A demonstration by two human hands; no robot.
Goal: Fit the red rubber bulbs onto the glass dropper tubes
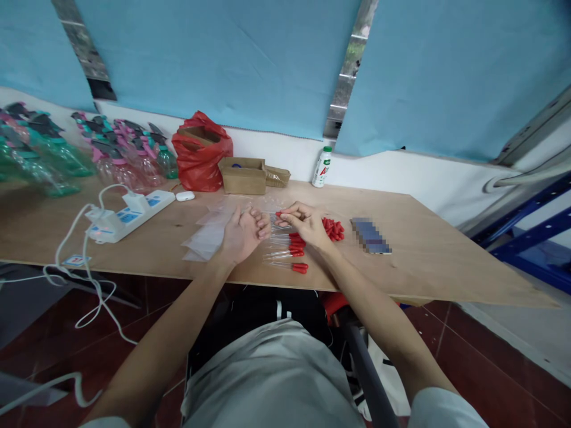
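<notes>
Between thumb and fingertips, my right hand pinches the red bulb of a dropper, whose thin clear tube points toward my left hand. My left hand is turned palm up with its fingers curled in. Whether those fingers grip a thin clear bag or the tube's end, I cannot make out. On the table under and in front of the hands lie several droppers with red bulbs, their clear tubes pointing left. A heap of red bulbs shows just right of my right hand. Clear plastic bags lie flat beside my left hand.
A white power strip with cables is on the left, near spray bottles. Along the back stand a red plastic bag, a cardboard box and a white bottle. A phone lies right on the wooden table.
</notes>
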